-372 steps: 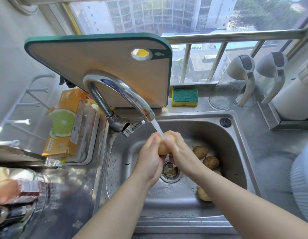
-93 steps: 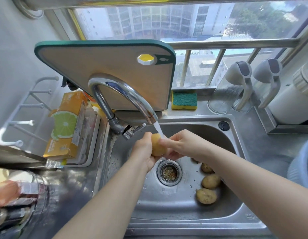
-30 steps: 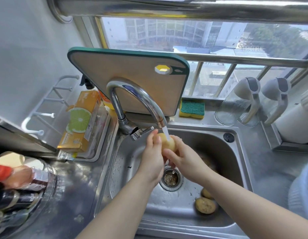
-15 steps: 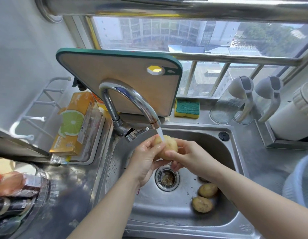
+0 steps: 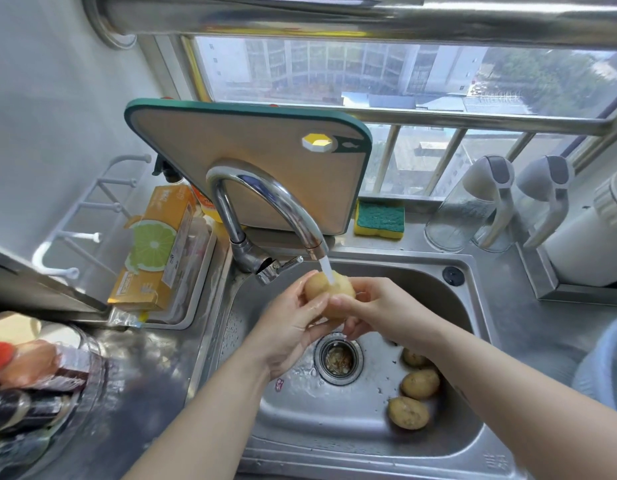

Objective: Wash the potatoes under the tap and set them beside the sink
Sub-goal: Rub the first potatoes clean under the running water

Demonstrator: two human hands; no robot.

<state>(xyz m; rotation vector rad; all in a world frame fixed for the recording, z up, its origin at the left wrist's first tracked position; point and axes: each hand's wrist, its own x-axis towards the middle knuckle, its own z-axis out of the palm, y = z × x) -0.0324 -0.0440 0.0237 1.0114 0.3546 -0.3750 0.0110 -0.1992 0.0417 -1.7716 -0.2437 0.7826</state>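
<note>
While leaving three brown, speckled potatoes (image 5: 419, 382) in the near right corner of the sink (image 5: 317, 422), keeps left hand (image 5: 286, 331) and right hand (image 5: 383, 313) curled round one potato (image 5: 342, 293) over the drain (image 5: 340, 358), only turned slightly since half a second ago. Suggests a rinse unfinished, with none set beside the sink yet. Looks pale yellow, smooth and wet, right under the stream of the tap (image 5: 265, 192).

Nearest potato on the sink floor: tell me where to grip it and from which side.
Probably from above, pinching across its narrow middle: the nearest potato lies flat on the sink floor, top bare, with another potato close by its far side.
</note>
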